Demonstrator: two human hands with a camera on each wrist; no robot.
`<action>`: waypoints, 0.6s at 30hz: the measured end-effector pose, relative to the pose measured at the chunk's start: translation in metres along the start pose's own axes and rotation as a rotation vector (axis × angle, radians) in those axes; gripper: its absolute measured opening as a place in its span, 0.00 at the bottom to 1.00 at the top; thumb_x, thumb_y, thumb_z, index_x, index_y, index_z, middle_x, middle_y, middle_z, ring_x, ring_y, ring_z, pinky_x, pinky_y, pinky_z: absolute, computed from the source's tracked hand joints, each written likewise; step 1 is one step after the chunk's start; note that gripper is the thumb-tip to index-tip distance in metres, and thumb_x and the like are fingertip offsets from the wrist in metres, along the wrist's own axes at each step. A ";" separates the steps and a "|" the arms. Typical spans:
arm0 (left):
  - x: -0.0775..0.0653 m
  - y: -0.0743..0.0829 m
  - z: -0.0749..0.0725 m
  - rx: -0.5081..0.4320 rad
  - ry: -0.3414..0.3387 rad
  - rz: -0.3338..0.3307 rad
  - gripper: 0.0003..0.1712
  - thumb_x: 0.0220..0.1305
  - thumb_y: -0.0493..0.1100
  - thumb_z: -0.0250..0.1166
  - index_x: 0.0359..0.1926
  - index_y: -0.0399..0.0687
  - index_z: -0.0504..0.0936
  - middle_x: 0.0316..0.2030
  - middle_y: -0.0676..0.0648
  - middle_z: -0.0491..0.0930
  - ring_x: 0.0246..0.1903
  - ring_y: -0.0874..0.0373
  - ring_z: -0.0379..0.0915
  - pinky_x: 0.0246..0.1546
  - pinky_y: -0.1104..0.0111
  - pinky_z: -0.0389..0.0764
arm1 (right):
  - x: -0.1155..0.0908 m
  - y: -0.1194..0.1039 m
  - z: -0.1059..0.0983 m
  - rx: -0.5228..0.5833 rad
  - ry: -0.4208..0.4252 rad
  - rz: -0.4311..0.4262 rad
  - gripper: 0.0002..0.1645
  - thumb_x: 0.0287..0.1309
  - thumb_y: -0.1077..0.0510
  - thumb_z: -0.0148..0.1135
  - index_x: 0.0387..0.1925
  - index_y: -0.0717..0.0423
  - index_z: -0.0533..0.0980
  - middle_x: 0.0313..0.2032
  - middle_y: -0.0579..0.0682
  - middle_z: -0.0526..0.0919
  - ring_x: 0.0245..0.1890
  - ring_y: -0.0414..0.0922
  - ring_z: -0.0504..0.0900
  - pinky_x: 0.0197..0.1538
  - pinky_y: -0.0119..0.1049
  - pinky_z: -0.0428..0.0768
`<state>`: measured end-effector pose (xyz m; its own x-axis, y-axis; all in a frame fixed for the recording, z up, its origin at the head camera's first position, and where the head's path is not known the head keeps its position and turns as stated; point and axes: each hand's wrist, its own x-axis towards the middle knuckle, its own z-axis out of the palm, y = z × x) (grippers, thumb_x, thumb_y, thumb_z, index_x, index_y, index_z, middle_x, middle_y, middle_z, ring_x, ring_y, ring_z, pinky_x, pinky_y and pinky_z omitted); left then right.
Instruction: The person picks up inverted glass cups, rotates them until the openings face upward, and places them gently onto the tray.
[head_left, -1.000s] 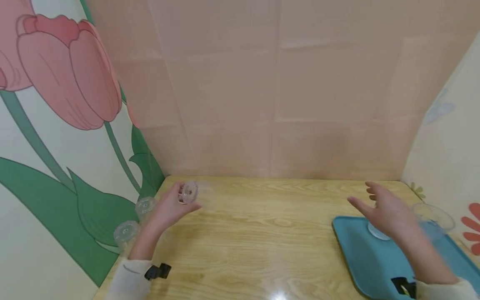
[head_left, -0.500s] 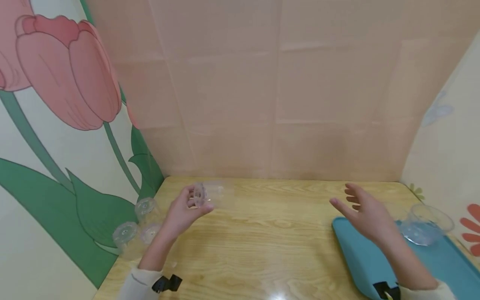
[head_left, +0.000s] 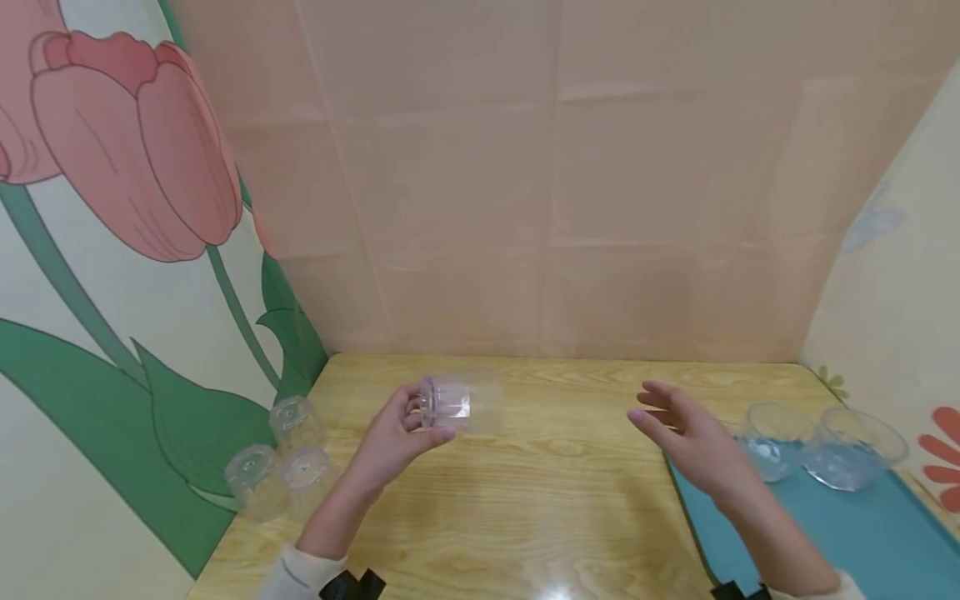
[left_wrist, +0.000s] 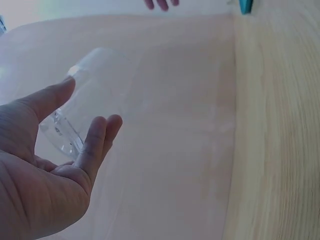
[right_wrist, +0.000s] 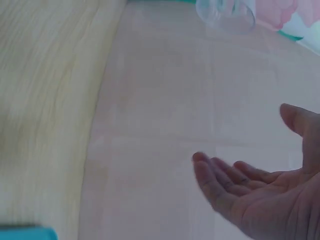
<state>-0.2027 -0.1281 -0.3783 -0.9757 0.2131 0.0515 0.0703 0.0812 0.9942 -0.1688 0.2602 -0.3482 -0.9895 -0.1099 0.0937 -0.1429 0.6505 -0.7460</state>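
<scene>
A clear cup point(head_left: 452, 402) lies on its side in the air above the table, its base toward my left hand point(head_left: 396, 436) and its mouth toward the right. My left thumb and fingers grip it near the base; in the left wrist view the cup point(left_wrist: 97, 85) shows between thumb and fingers. Across from it, my right hand point(head_left: 693, 442) hovers by the tray's far left corner, fingers loosely bent and thumb apart. Nothing is in that palm point(right_wrist: 270, 200) in the right wrist view.
Three clear cups stand upside down at the table's left edge, one of them a front cup point(head_left: 255, 479). On the blue tray point(head_left: 847, 533) at the right, two clear cups stand mouth up, including a wide one point(head_left: 843, 467). A pink sheet point(head_left: 547, 208) hangs behind the table point(head_left: 540, 500).
My left hand has carried the cup rightward and turned it from base facing me to sideways. My right hand has moved left off the tray, uncovering the two cups there.
</scene>
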 end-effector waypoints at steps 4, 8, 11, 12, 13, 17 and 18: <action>-0.003 0.001 0.008 -0.049 -0.030 0.020 0.47 0.57 0.38 0.77 0.72 0.42 0.62 0.62 0.37 0.73 0.57 0.46 0.78 0.50 0.62 0.84 | -0.004 -0.004 0.011 0.117 -0.015 -0.042 0.40 0.74 0.41 0.53 0.77 0.54 0.57 0.69 0.57 0.72 0.66 0.53 0.75 0.60 0.45 0.78; -0.005 0.001 0.017 -0.110 -0.050 0.030 0.48 0.56 0.37 0.77 0.72 0.41 0.61 0.62 0.36 0.73 0.57 0.44 0.78 0.51 0.61 0.83 | -0.008 -0.009 0.021 0.253 -0.041 -0.086 0.34 0.76 0.47 0.54 0.76 0.52 0.59 0.68 0.54 0.73 0.62 0.36 0.77 0.57 0.24 0.74; -0.006 0.000 0.023 -0.143 -0.059 0.032 0.49 0.55 0.37 0.78 0.72 0.40 0.60 0.63 0.36 0.72 0.58 0.44 0.78 0.51 0.60 0.83 | -0.011 -0.013 0.028 0.352 -0.083 -0.100 0.33 0.76 0.50 0.54 0.76 0.52 0.59 0.68 0.55 0.72 0.62 0.35 0.77 0.57 0.21 0.73; -0.006 0.000 0.025 -0.153 -0.062 0.033 0.49 0.55 0.37 0.78 0.73 0.39 0.60 0.63 0.36 0.72 0.58 0.43 0.77 0.52 0.60 0.83 | -0.011 -0.014 0.031 0.375 -0.097 -0.101 0.33 0.76 0.51 0.54 0.76 0.52 0.59 0.69 0.54 0.71 0.62 0.36 0.77 0.58 0.22 0.74; -0.006 0.000 0.027 -0.157 -0.066 0.036 0.50 0.55 0.38 0.78 0.73 0.39 0.59 0.63 0.36 0.72 0.58 0.44 0.77 0.52 0.60 0.83 | -0.011 -0.015 0.033 0.396 -0.109 -0.103 0.33 0.76 0.51 0.55 0.75 0.51 0.59 0.69 0.54 0.71 0.63 0.38 0.77 0.59 0.24 0.75; -0.007 0.000 0.037 -0.187 -0.085 0.040 0.51 0.54 0.38 0.79 0.73 0.39 0.59 0.63 0.36 0.72 0.57 0.44 0.77 0.52 0.61 0.83 | -0.013 -0.021 0.040 0.457 -0.144 -0.098 0.32 0.75 0.51 0.55 0.75 0.50 0.60 0.69 0.53 0.71 0.63 0.42 0.78 0.60 0.28 0.77; -0.007 0.000 0.040 -0.194 -0.093 0.042 0.50 0.54 0.38 0.79 0.73 0.39 0.59 0.62 0.36 0.72 0.57 0.45 0.78 0.52 0.61 0.83 | -0.013 -0.022 0.042 0.468 -0.149 -0.105 0.32 0.75 0.51 0.55 0.74 0.50 0.61 0.69 0.54 0.71 0.63 0.42 0.78 0.61 0.29 0.77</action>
<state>-0.1875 -0.0910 -0.3828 -0.9489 0.3017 0.0928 0.0601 -0.1162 0.9914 -0.1519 0.2152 -0.3606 -0.9516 -0.2853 0.1141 -0.1827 0.2269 -0.9566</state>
